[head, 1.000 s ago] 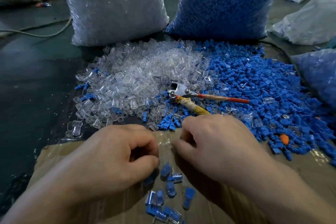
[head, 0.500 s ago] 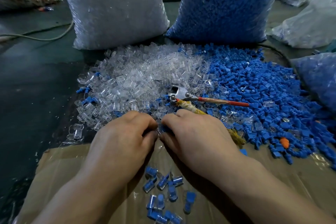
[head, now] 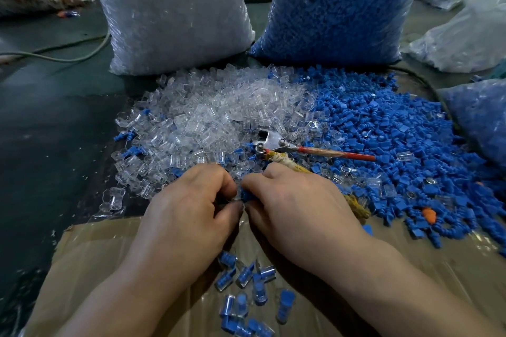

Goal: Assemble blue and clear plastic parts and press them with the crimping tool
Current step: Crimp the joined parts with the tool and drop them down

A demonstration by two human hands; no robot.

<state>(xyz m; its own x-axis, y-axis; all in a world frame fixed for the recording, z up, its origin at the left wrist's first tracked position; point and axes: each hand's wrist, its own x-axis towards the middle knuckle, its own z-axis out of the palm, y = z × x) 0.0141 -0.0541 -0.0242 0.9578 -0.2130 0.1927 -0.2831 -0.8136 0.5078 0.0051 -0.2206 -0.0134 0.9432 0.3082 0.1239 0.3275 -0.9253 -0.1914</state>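
At the lower centre, the finished pieces [head: 246, 282] on the cardboard [head: 95, 254] lie uncovered, because both hands have moved up the frame from over them to the near edge of the loose parts. The left hand [head: 191, 208] and right hand [head: 295, 208] now meet fingertip to fingertip at mid-frame. The right grip is closed in a pinch on a blue part [head: 246, 195]. The left grip is curled tight against it, but what it holds is hidden. I judge that a new assembly is starting, with pressing yet to come. Too little of the blue part shows to tell its axis. Just above the right hand, the crimping tool [head: 276, 142] lies untouched on the desk. Its long axis runs left to right, with the metal head pointing left and the red handle pointing right. Behind it spread the clear pile [head: 205, 117] and the blue pile [head: 397, 131], with two full bags at the top.
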